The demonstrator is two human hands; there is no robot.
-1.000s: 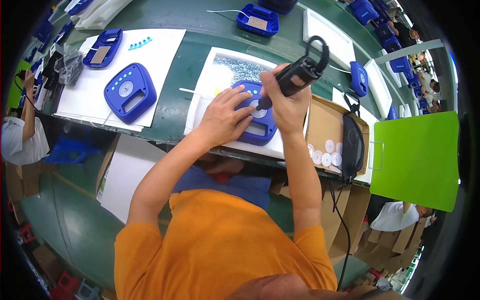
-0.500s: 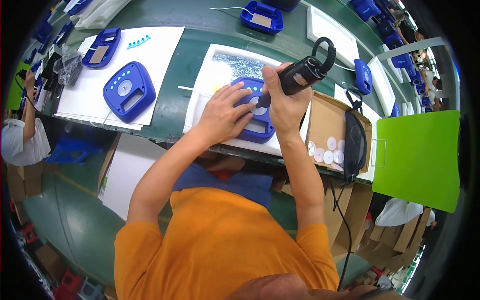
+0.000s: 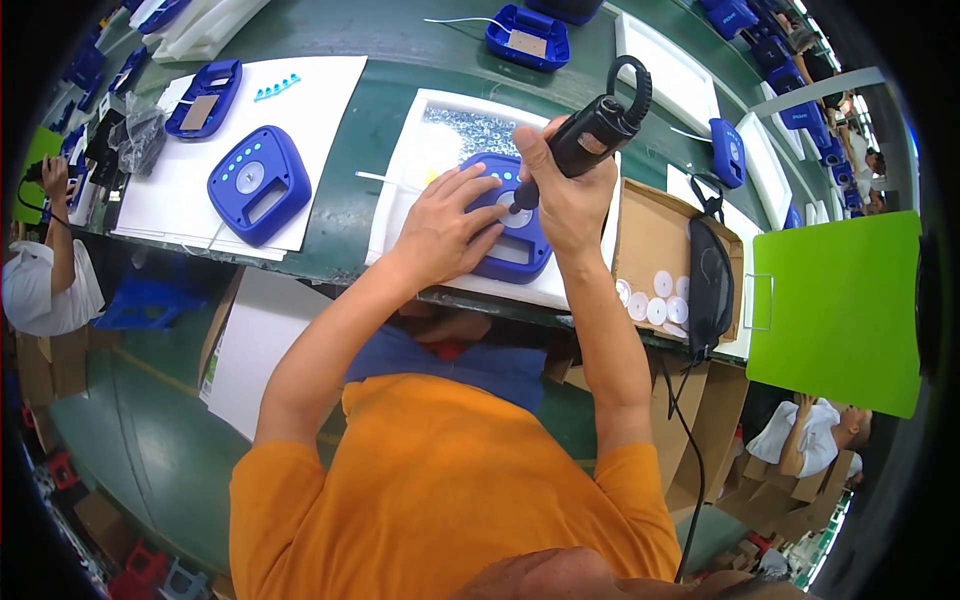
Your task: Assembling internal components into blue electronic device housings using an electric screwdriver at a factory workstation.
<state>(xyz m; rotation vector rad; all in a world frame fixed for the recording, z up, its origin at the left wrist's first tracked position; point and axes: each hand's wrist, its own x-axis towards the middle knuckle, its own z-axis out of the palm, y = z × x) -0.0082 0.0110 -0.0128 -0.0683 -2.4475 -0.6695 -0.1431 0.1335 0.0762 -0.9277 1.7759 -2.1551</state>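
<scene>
A blue plastic housing [image 3: 522, 262] with a handle slot lies in a white foam tray [image 3: 393, 222] before me. My left hand [image 3: 445, 225] rests flat on its left side, fingers spread. Wrapped round a black electric screwdriver [image 3: 592, 140] is my right hand [image 3: 572, 205]. The tool tilts, its tip down at the pale disc in the middle of the housing. My fingers partly hide that disc, so the exact contact point cannot be seen. Many small metal pieces [image 3: 470, 130] lie at the far end of the tray.
On the left, white sheets [image 3: 330, 100] carry a second blue housing [image 3: 260, 185], an open blue shell [image 3: 205, 97] and a blue strip [image 3: 278, 87]. Right of the tray stands a cardboard box [image 3: 645, 230] with white discs [image 3: 656, 311], a black pouch [image 3: 710, 285] and a green board [image 3: 835, 310].
The rear end of the screwdriver has swung a little left and away from me, my right hand tilting with it. My left hand stays on the housing.
</scene>
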